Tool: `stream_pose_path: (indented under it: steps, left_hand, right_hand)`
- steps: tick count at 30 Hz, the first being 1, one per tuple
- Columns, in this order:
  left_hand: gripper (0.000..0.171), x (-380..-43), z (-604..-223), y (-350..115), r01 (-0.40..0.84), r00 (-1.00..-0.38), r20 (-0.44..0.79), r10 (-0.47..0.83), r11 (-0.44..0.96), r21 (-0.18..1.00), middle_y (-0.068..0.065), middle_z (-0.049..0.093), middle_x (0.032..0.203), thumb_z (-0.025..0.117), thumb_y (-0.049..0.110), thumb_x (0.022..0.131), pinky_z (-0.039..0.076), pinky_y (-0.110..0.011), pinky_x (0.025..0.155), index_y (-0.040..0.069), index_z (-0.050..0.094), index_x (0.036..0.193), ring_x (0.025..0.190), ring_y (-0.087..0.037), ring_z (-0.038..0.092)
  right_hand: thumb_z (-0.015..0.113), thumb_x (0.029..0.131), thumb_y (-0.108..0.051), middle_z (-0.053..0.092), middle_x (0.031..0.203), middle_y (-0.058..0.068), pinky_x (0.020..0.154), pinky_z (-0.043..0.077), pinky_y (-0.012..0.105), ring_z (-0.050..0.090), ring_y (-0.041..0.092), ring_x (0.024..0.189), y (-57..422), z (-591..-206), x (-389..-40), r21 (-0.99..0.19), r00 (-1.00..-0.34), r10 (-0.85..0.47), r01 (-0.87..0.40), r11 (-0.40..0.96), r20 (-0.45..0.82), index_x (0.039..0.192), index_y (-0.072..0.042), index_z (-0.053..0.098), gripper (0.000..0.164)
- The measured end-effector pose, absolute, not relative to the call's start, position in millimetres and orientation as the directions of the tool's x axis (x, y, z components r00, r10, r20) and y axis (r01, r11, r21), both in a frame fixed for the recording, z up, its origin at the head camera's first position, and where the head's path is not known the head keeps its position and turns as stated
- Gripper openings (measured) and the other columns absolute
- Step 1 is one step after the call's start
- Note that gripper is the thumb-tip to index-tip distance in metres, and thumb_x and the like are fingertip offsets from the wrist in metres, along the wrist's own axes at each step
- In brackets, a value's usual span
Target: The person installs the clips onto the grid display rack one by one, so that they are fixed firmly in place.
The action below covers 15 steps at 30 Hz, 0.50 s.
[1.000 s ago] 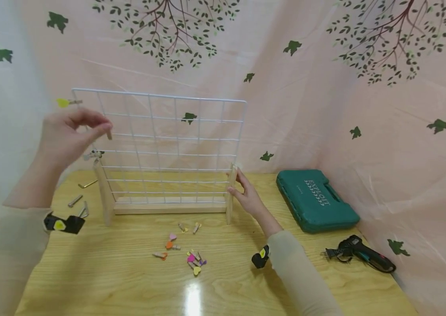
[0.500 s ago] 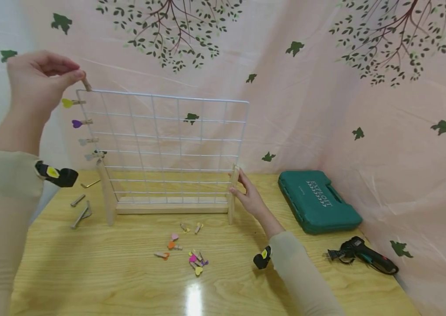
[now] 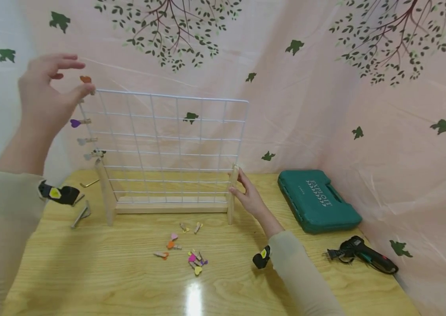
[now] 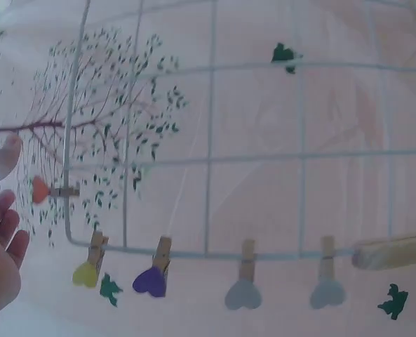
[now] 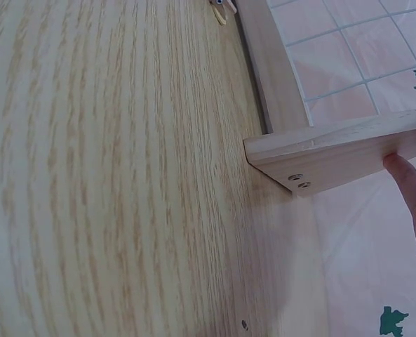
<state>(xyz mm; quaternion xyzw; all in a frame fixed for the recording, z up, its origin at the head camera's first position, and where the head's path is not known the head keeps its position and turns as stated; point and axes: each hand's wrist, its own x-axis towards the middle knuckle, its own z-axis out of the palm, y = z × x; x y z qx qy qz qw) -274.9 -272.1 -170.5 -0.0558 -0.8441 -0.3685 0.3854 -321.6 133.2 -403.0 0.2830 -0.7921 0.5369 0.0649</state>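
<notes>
In the head view, a white wire grid stands upright in a wooden stand. My left hand is at the grid's upper left corner, fingers spread. A clothespin with an orange heart grips the top wire; the left wrist view shows my fingertips apart from it. Down the left side hang clothespins with a yellow heart, a purple heart and grey hearts. My right hand holds the stand's right upright between thumb and fingers.
Several heart clothespins lie loose on the wooden table. Metal bolts and a hex key lie left of the stand. At the right are a green tool case and a black tool with a pistol-like handle.
My left hand has risen from in front of the grid to its top left corner, bringing the orange-heart clothespin onto the top wire. Its fingers have let go. My right hand stays put.
</notes>
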Motion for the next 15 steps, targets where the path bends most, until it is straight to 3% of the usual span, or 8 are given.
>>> stream_pose_path:
  steps: [2, 4, 11, 15]
  left_hand:
    - [0.040, -267.3, -184.7, -258.2, 0.416, -0.648, 0.749, -0.141, 0.758, 0.502, 0.009, 0.051, 0.126, 0.067, 0.029, 0.077, 0.030, -0.014, 0.089, 0.013, 0.059, 0.113, 0.113, 0.000, 0.038]
    - [0.040, -260.3, -204.7, -244.4, 0.461, -0.650, 0.758, -0.060, 0.761, 0.456, 0.003, 0.054, 0.121, 0.070, 0.027, 0.075, 0.033, -0.014, 0.081, 0.011, 0.060, 0.111, 0.106, -0.004, 0.043]
    - [0.045, -239.4, -302.1, -208.7, 0.475, -0.840, 0.488, 0.236, 0.755, 0.452, -0.005, 0.056, 0.114, 0.067, 0.036, 0.076, 0.042, -0.038, 0.077, 0.014, 0.057, 0.114, 0.098, -0.021, 0.049]
    - [0.044, -231.5, -362.4, -198.7, 0.471, -0.877, 0.346, 0.333, 0.735, 0.488, -0.002, 0.061, 0.106, 0.067, 0.039, 0.074, 0.044, -0.040, 0.077, 0.014, 0.059, 0.110, 0.096, -0.022, 0.053]
  right_hand:
    - [0.052, 0.089, -0.006, 0.039, 0.136, 0.015, 0.100, 0.027, 0.051, 0.031, 0.029, 0.127, 133.8, -403.2, -322.5, -0.801, -0.823, -0.380, -0.535, 0.267, 0.423, 0.143, -0.012, 0.016, 0.066]
    - [0.052, 0.088, -0.006, 0.039, 0.135, 0.017, 0.100, 0.027, 0.051, 0.033, 0.030, 0.126, 134.3, -403.4, -323.6, -0.792, -0.814, -0.381, -0.550, 0.265, 0.438, 0.143, -0.011, 0.016, 0.066]
    - [0.052, 0.088, -0.005, 0.039, 0.135, 0.019, 0.098, 0.030, 0.050, 0.034, 0.030, 0.125, 135.9, -404.9, -323.5, -0.791, -0.807, -0.388, -0.558, 0.253, 0.445, 0.143, -0.011, 0.015, 0.066]
    - [0.051, 0.089, -0.004, 0.038, 0.135, 0.021, 0.099, 0.028, 0.051, 0.033, 0.031, 0.125, 135.6, -404.5, -322.9, -0.791, -0.804, -0.393, -0.560, 0.249, 0.446, 0.143, -0.011, 0.015, 0.066]
